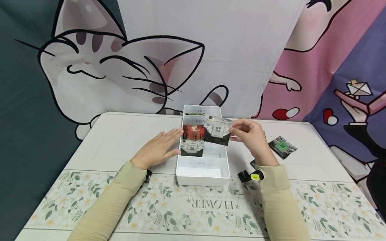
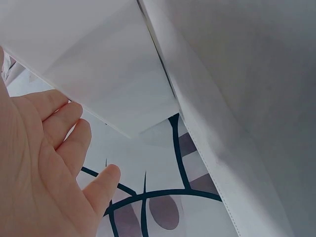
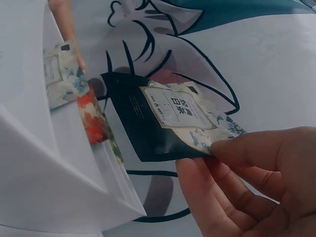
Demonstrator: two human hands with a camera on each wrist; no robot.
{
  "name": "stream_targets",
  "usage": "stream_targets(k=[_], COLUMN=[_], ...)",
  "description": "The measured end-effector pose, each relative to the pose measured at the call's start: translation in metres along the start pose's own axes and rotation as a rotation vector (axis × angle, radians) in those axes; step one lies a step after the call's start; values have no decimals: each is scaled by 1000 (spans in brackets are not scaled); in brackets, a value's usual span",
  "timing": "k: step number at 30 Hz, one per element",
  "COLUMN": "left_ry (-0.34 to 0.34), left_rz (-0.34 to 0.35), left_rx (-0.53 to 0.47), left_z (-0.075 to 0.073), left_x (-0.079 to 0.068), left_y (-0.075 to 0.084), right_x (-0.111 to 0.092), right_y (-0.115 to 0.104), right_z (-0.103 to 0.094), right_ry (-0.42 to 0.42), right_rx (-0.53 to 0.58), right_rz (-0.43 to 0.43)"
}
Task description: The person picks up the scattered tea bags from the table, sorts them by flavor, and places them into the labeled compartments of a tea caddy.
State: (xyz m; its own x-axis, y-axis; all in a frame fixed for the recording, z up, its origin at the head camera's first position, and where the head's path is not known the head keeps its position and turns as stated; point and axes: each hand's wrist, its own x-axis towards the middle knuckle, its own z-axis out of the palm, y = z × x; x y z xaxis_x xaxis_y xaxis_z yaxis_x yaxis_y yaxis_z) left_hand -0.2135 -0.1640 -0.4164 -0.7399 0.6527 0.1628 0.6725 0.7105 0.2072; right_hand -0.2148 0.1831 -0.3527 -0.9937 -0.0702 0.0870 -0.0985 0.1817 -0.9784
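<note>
My right hand [image 1: 248, 134] pinches a white-and-black tea sachet [image 1: 218, 130] by its edge, thumb on one face and fingers behind. It is held over a white divided box [image 1: 202, 180]. Inside the box, in the head view, a red tea sachet [image 1: 192, 131] and another white-and-black sachet [image 1: 192, 148] stand on the left side of the middle compartments. A thin green edge [image 1: 195, 114] shows in a rear compartment. With fingers extended, my left hand [image 1: 158, 149] rests against the box's left wall; the left wrist view shows its fingertips right at the wall.
A black sachet with a green label [image 1: 282, 146] lies on the table right of my right forearm. Small black items, one with a yellow label [image 1: 255, 176], are at the right wrist. A floral runner [image 1: 169, 211] crosses the table front; a cartoon cloth [image 1: 241, 50] hangs behind.
</note>
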Motion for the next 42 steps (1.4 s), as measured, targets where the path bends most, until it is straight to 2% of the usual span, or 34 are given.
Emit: stream_targets(k=[13, 24, 30, 33, 42], left_ry=[-5, 1, 8, 3, 2], left_rz=[-5, 0, 9, 7, 2], left_rx=[5, 5, 7, 6, 7], left_z=[0, -1, -1, -1, -1], left_x=[0, 0, 0, 0, 1], left_y=[0, 0, 0, 0, 0], right_x=[-6, -12, -11, -11, -14], right_y=[0, -3, 0, 1, 0], right_z=[28, 53, 61, 65, 68], right_ry=[-129, -206, -246, -256, -255], right_rx=[-19, -185, -202, -226, -395], right_rz=[-32, -30, -5, 1, -22])
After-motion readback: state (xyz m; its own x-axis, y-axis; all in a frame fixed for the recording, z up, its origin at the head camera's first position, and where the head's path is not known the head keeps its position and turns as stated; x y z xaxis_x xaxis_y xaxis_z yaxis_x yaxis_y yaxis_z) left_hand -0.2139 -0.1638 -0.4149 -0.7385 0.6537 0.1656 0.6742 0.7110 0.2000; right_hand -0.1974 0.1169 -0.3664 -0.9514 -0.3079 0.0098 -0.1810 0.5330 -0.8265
